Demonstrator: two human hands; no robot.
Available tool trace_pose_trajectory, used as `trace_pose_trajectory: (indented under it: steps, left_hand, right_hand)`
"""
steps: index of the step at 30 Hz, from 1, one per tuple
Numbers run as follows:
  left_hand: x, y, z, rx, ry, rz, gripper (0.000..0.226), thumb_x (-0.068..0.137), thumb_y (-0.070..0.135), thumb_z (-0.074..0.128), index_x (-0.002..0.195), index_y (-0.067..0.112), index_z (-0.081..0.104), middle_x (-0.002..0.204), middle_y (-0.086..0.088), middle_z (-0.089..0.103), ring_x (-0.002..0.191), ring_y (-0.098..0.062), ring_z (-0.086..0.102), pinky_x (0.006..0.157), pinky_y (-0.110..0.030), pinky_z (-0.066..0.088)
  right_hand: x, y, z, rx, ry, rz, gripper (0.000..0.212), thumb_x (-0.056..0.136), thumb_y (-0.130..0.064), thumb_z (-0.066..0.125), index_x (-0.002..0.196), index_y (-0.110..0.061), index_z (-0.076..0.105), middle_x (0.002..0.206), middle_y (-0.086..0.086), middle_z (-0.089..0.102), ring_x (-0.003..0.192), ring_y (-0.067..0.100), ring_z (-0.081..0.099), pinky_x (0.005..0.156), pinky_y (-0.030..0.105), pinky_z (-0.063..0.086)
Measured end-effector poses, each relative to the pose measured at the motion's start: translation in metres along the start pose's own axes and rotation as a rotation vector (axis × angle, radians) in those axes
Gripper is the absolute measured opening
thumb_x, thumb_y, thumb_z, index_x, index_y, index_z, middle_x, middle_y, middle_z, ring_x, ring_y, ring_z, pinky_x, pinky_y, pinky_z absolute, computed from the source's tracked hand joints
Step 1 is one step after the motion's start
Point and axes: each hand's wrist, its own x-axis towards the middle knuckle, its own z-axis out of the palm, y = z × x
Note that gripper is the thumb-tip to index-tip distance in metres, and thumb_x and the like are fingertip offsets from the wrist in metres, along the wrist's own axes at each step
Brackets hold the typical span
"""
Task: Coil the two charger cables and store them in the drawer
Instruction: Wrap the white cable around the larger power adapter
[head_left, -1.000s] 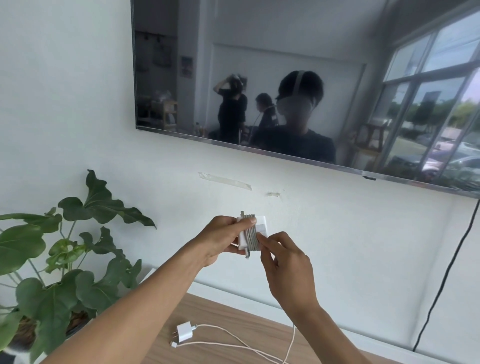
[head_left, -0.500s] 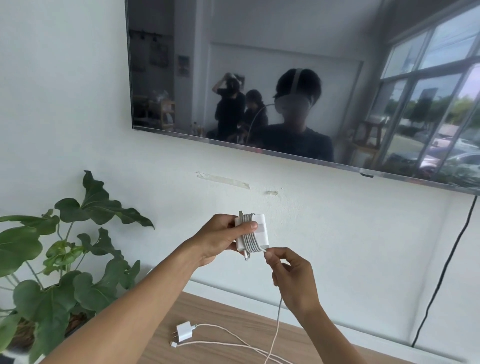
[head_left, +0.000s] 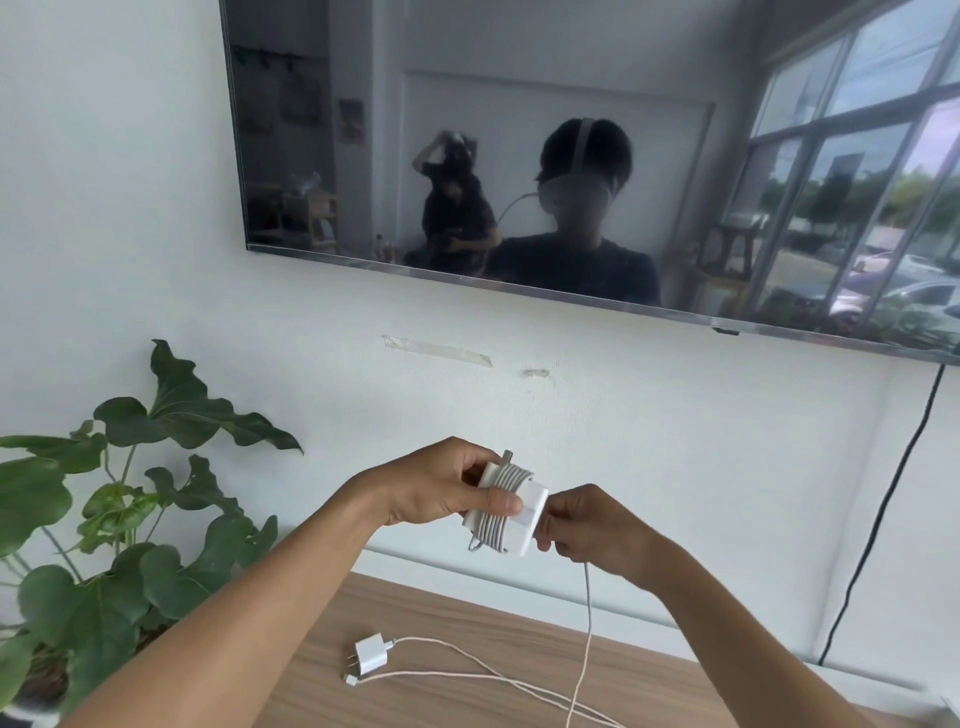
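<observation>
My left hand (head_left: 441, 483) grips a white square charger brick (head_left: 530, 512) held up in front of the wall, thumb pressed over the grey cable turns (head_left: 501, 506) wound around it. My right hand (head_left: 584, 525) pinches the loose end of that cable at the brick's right edge; the free length (head_left: 587, 618) hangs down toward the wooden top. A second, small white charger plug (head_left: 371, 652) lies on the wood below, its thin white cable (head_left: 467, 675) trailing loose to the right. No drawer is in view.
A wooden cabinet top (head_left: 467, 613) runs along the wall. A leafy potted plant (head_left: 104, 519) stands at the left. A wall-mounted TV (head_left: 571, 156) hangs above, with a black cord (head_left: 878, 519) dropping at the right.
My right hand has come up from below the brick to its right edge, carrying the cable around it. The brick is tilted more. The small charger on the wood has not moved.
</observation>
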Motion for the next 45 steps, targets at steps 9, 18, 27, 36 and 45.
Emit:
trace_pose_trajectory:
  steps: [9,18,27,36,45]
  left_hand:
    - [-0.003,-0.002,-0.001,0.252,-0.134,-0.091,0.043,0.075,0.043,0.078,0.103,0.012,0.070,0.102,-0.013,0.072,0.088,-0.013,0.063,0.085,-0.038,0.051]
    - [-0.005,-0.010,-0.010,0.409,0.009,-0.148,0.033,0.076,0.044,0.079,0.089,0.016,0.069,0.071,0.008,0.060,0.066,-0.010,0.052,0.064,-0.026,0.039]
    - [0.005,-0.008,-0.007,0.275,0.280,-0.128,0.037,0.076,0.042,0.079,0.091,0.010,0.070,0.079,0.001,0.063,0.066,-0.009,0.059,0.057,-0.021,0.048]
    - [0.015,-0.010,0.011,-0.294,0.371,-0.207,0.037,0.083,0.031,0.072,0.099,-0.002,0.068,0.085,-0.013,0.071,0.072,-0.021,0.071,0.067,-0.035,0.060]
    - [0.021,-0.006,0.013,-0.501,0.425,-0.242,0.043,0.085,0.036,0.070,0.104,-0.003,0.068,0.085,-0.014,0.072,0.073,-0.023,0.071,0.063,-0.033,0.058]
  right_hand:
    - [0.000,-0.019,-0.011,-0.199,-0.233,0.132,0.051,0.087,-0.005,0.054,0.039,-0.022,0.059,0.042,-0.013,0.038,0.049,0.012,0.024,0.050,0.021,0.021]
    - [0.002,-0.036,-0.012,-0.081,0.025,0.103,0.017,0.087,-0.011,0.062,0.090,0.001,0.074,0.048,-0.009,0.040,0.049,0.012,0.025,0.048,0.020,0.023]
    - [0.002,-0.037,0.019,-0.426,0.424,-0.230,0.026,0.092,-0.016,0.048,0.085,-0.005,0.071,0.081,0.015,0.069,0.059,0.021,0.051,0.058,0.029,0.042]
    - [0.001,-0.019,0.041,-0.522,0.674,-0.429,0.026,0.096,-0.019,0.048,0.113,-0.027,0.067,0.068,-0.007,0.044,0.061,0.018,0.048,0.053,0.029,0.038]
    - [-0.003,-0.010,0.043,-0.575,0.716,-0.469,0.033,0.093,-0.017,0.053,0.120,-0.033,0.063,0.073,-0.004,0.047,0.053,0.019,0.045,0.048,0.028,0.036]
